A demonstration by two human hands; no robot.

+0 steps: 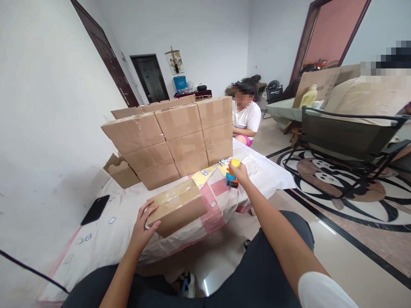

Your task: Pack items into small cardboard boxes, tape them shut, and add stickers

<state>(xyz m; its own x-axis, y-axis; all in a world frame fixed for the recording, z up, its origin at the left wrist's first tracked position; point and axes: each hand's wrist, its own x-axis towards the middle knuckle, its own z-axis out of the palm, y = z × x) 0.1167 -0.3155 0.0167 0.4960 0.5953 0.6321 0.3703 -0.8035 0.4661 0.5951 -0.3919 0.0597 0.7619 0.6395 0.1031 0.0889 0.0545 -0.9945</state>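
A closed cardboard box [178,204] with clear tape along its top lies near the front edge of the cloth-covered table. At its left end is my left hand [146,222], fingers on the top edge and thumb against the near side, gripping that corner. My right hand [240,172] is closed round a yellow, blue and orange tape dispenser [231,179], held to the right of the box and apart from it. Behind the box stand stacked cardboard boxes [187,149], several of them taped.
An opened carton [123,172] sits left of the stack, and a black flat object [95,210] lies on the patterned cloth [125,239]. Beyond the table's far end sits a person in a white shirt [248,117]. A folding chair [346,132] stands right.
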